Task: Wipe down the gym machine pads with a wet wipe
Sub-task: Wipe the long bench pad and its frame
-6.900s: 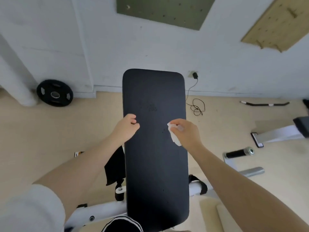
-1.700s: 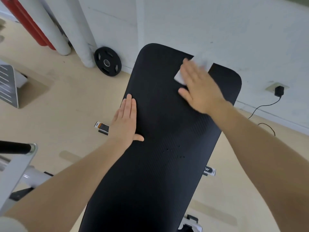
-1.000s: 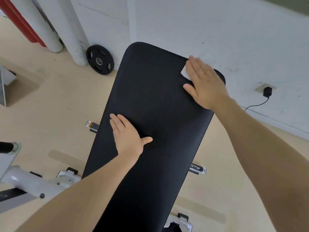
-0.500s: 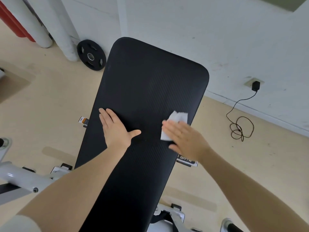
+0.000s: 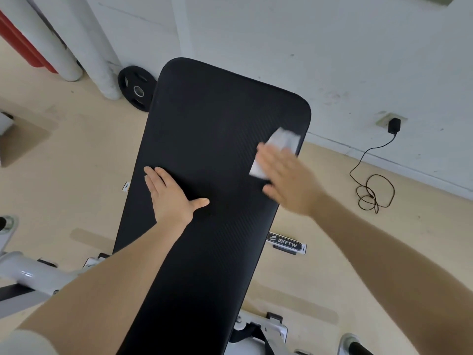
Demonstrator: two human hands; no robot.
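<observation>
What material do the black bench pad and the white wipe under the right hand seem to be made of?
Bench pad: probably vinyl or synthetic leather over foam, matte black, with fine diagonal ribbing visible. Wet wipe: thin, soft non-woven or paper sheet, white, crumpled under the right hand; the blur leaves its texture open.

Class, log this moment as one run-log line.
left hand: flat on pad | right hand: presses wipe near right edge | phase: wiping

Your right hand (image 5: 286, 180) has swept the wet wipe (image 5: 276, 149) back up the pad's (image 5: 204, 124) right edge. A moment ago it was lower, near mid-pad.
</observation>
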